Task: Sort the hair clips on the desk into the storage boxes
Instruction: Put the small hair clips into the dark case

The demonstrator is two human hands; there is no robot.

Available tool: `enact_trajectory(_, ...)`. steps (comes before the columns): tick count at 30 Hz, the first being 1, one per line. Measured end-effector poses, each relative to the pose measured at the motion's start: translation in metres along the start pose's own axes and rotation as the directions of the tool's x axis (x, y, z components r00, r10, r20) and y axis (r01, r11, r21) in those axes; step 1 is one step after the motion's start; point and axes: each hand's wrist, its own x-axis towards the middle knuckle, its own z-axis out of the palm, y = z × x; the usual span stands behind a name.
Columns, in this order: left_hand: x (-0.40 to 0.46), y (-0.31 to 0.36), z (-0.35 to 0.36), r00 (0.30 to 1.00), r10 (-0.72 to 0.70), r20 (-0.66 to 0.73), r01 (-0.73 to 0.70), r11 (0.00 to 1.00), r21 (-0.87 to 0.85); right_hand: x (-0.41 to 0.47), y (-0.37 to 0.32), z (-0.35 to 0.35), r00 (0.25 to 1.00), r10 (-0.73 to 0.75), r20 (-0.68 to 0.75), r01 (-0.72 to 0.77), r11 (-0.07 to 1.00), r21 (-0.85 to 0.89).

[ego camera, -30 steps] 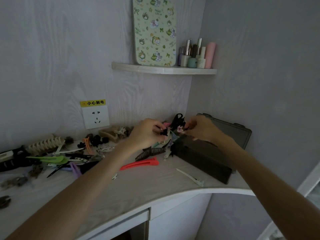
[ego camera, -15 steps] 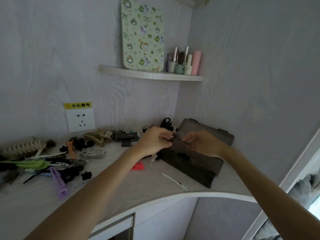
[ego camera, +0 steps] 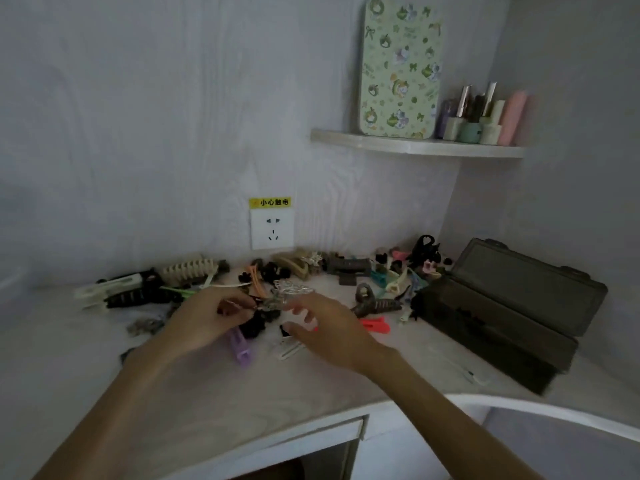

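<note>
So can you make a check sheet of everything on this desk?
Surface: pale desk, curved front edge.
Job's things: clips strewn along the wall; dark box, lid up, at right.
Clutter: purple clip, red clip near the hands.
Hands: left hand pinches a small clip; right hand open, fingers spread.
Cables: nothing seen.
Surroundings: socket with yellow label; shelf with bottles.

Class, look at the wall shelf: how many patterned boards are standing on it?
1. The green patterned board stands at the left end of the shelf, leaning against the wall, with a cluster of small bottles to its right. Nothing shows behind it, though something could be hidden there.
</note>
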Motion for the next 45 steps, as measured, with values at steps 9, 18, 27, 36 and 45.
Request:
enact_trajectory(9, -0.010, -0.012, 0.007, 0.998, -0.057, 0.013, 0.057, 0.996, -0.067, 0.019, -0.014, 0.030, 0.972, 0.226, -0.066, -0.217, 0.969, 0.121)
enact_trajectory(18, -0.016, -0.022, 0.004, 0.981, -0.137, -0.141, 0.151, 0.984, 0.094, 0.045, -0.022, 0.038, 0.912, 0.407, -0.053, -0.410, 0.895, -0.175)
enact_trajectory(27, -0.017, -0.025, 0.006, 0.982, -0.132, -0.137, 0.145, 0.986, 0.087, 0.049, -0.018, 0.049, 0.962, 0.245, -0.117, -0.248, 0.969, -0.010)
enact_trajectory(36, -0.013, -0.019, 0.008, 0.961, -0.057, -0.272, 0.088, 0.991, 0.101, 0.061, -0.008, 0.053, 0.915, 0.307, -0.261, -0.130, 0.838, 0.529)
enact_trajectory(45, 0.003, 0.004, 0.014, 0.907, -0.094, -0.410, 0.028, 0.986, -0.164, 0.047, 0.001, -0.013, 0.911, 0.349, -0.218, -0.105, 0.709, 0.697)
